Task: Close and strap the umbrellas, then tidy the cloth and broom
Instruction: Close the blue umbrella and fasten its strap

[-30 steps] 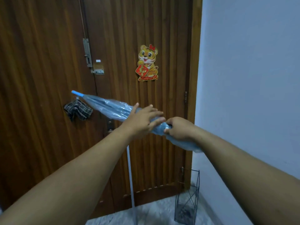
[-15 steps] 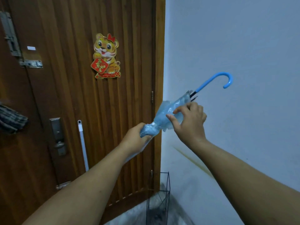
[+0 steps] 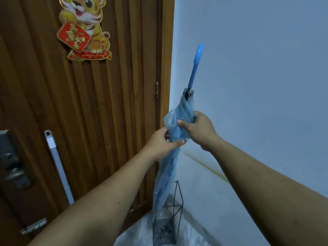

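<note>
Folded translucent blue umbrella (image 3: 179,125) held near-upright at door–wall corner, crook handle (image 3: 196,66) up, glossy plastic canopy crumpled, tip low inside black wire stand (image 3: 175,206). Left hand (image 3: 160,144) fingers pinch canopy folds; right hand (image 3: 199,129) fingers wrapped round bundle. White broom handle (image 3: 58,167) leans on ribbed brown wooden door (image 3: 124,103). Tiger sticker (image 3: 85,27), red diamond, gold characters unreadable.

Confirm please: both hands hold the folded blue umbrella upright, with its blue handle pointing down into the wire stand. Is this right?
Not quite. In the head view, the left hand and right hand hold the folded umbrella upright, but its blue handle points up; the tip end goes down toward the wire stand.
</note>
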